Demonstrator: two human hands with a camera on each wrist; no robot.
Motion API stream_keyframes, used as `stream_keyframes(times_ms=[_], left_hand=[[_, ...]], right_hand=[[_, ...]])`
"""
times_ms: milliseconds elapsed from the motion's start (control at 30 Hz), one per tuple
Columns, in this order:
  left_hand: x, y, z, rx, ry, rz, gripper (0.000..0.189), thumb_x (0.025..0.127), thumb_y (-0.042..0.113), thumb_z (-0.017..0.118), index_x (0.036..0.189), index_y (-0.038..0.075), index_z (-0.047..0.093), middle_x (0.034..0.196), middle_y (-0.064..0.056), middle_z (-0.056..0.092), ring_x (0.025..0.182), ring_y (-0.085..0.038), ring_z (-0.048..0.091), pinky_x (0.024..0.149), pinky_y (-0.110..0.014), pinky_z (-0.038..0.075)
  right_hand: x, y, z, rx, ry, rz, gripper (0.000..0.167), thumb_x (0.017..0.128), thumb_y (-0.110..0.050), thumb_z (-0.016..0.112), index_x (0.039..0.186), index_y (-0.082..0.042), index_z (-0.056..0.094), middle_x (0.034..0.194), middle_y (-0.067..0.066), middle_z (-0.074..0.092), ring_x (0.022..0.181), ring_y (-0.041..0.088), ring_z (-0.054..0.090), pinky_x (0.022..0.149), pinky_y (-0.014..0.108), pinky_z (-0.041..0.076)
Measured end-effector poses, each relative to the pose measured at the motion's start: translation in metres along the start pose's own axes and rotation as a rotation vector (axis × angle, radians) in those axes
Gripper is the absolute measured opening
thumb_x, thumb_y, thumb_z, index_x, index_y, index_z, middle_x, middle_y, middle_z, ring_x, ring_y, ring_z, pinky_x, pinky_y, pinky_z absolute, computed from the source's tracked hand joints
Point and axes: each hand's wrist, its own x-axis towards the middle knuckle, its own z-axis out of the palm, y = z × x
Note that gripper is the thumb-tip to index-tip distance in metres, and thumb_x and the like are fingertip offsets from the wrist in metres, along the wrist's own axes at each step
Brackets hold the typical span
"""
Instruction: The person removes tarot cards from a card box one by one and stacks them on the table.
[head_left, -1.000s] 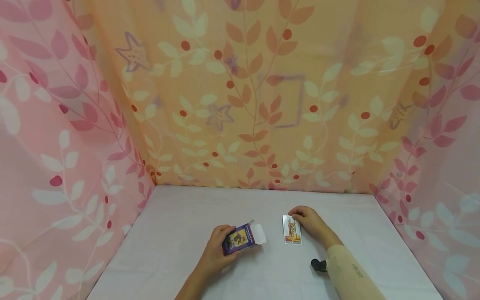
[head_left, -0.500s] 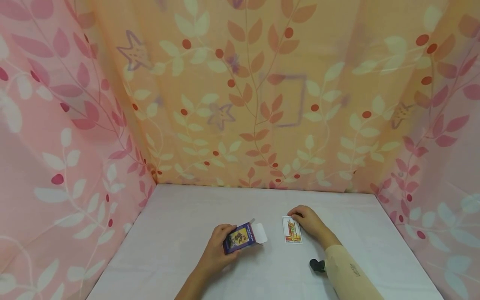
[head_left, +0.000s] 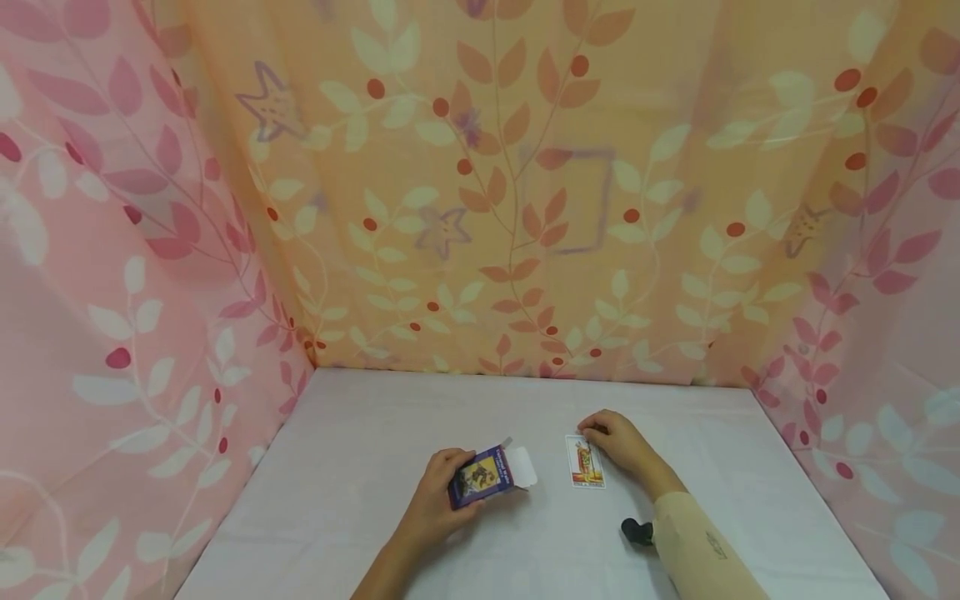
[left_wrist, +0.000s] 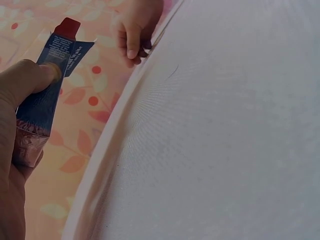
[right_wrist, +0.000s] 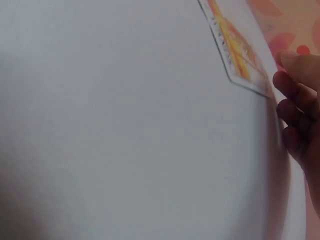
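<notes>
My left hand (head_left: 438, 496) grips a purple-blue tarot card box (head_left: 480, 477) with a picture on its front. The box's white end flap (head_left: 522, 467) stands open, pointing right. In the left wrist view my thumb presses on the side of the box (left_wrist: 47, 92). My right hand (head_left: 621, 440) has its thumb and fingers at the top right corner of a white-bordered tarot card (head_left: 587, 468), pinching it there. The card's picture faces up, in yellow, orange and red. In the right wrist view only the lower part of the card (right_wrist: 240, 52) shows, beside curled fingers (right_wrist: 287, 107).
A white cloth covers the table (head_left: 375, 425). By the right sleeve (head_left: 697, 542) sits a small black object (head_left: 637, 531). Patterned fabric stands behind as an orange curtain (head_left: 420, 275), with pink curtains (head_left: 150, 275) on both sides.
The card's top edge has dropped slightly, and the glare on its picture has faded. Both hands stay nearly in place, the left still gripping the box.
</notes>
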Motion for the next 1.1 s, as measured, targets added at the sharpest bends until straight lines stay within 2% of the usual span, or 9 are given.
stream_keyframes(times_ms=[167, 367, 500, 700, 800, 1100], left_hand=[[0.000, -0.001, 0.001, 0.001, 0.003, 0.011, 0.077, 0.075, 0.027, 0.092, 0.142, 0.028, 0.055, 0.136, 0.007, 0.051, 0.122, -0.012, 0.052, 0.105, -0.043, 0.051], [0.000, -0.002, 0.001, 0.000, 0.010, 0.022, 0.076, 0.075, 0.027, 0.093, 0.142, 0.027, 0.056, 0.136, 0.007, 0.052, 0.122, -0.012, 0.051, 0.104, -0.043, 0.051], [0.001, -0.002, 0.001, 0.005, 0.013, 0.025, 0.077, 0.075, 0.027, 0.093, 0.142, 0.027, 0.055, 0.136, 0.007, 0.051, 0.123, -0.012, 0.051, 0.105, -0.042, 0.051], [0.001, -0.002, 0.001, 0.031, 0.038, 0.056, 0.077, 0.074, 0.027, 0.093, 0.142, 0.024, 0.056, 0.136, 0.005, 0.052, 0.122, -0.013, 0.052, 0.104, -0.042, 0.052], [0.001, -0.003, 0.001, 0.055, 0.044, 0.073, 0.078, 0.074, 0.028, 0.093, 0.142, 0.021, 0.056, 0.136, 0.004, 0.052, 0.123, -0.014, 0.053, 0.104, -0.041, 0.051], [-0.001, -0.005, 0.002, 0.049, 0.037, 0.054, 0.078, 0.075, 0.029, 0.093, 0.143, 0.025, 0.055, 0.137, 0.006, 0.051, 0.124, -0.012, 0.051, 0.105, -0.044, 0.050]], right_hand=[[-0.008, -0.011, -0.001, 0.017, 0.018, 0.030, 0.015, 0.101, -0.021, 0.066, 0.112, -0.015, 0.074, 0.110, -0.001, 0.068, 0.107, 0.020, 0.060, 0.102, 0.049, 0.049], [-0.018, -0.024, 0.001, 0.010, 0.074, 0.033, 0.017, 0.101, -0.020, 0.066, 0.114, -0.013, 0.074, 0.106, 0.000, 0.066, 0.097, 0.019, 0.056, 0.087, 0.036, 0.048], [-0.027, -0.031, 0.003, -0.003, 0.127, 0.005, 0.015, 0.100, -0.019, 0.067, 0.112, -0.014, 0.074, 0.102, -0.001, 0.065, 0.093, 0.017, 0.055, 0.081, 0.032, 0.046], [-0.042, -0.045, 0.007, 0.008, 0.215, -0.041, 0.014, 0.097, -0.018, 0.071, 0.110, -0.016, 0.075, 0.100, -0.004, 0.067, 0.093, 0.013, 0.058, 0.082, 0.030, 0.049], [-0.052, -0.054, 0.010, 0.026, 0.233, -0.073, 0.014, 0.096, -0.017, 0.072, 0.110, -0.017, 0.075, 0.101, -0.006, 0.068, 0.094, 0.011, 0.058, 0.083, 0.029, 0.050], [-0.074, -0.074, 0.025, 0.073, 0.301, -0.214, 0.013, 0.094, -0.013, 0.074, 0.107, -0.016, 0.076, 0.096, -0.012, 0.067, 0.087, 0.005, 0.058, 0.079, 0.026, 0.051]])
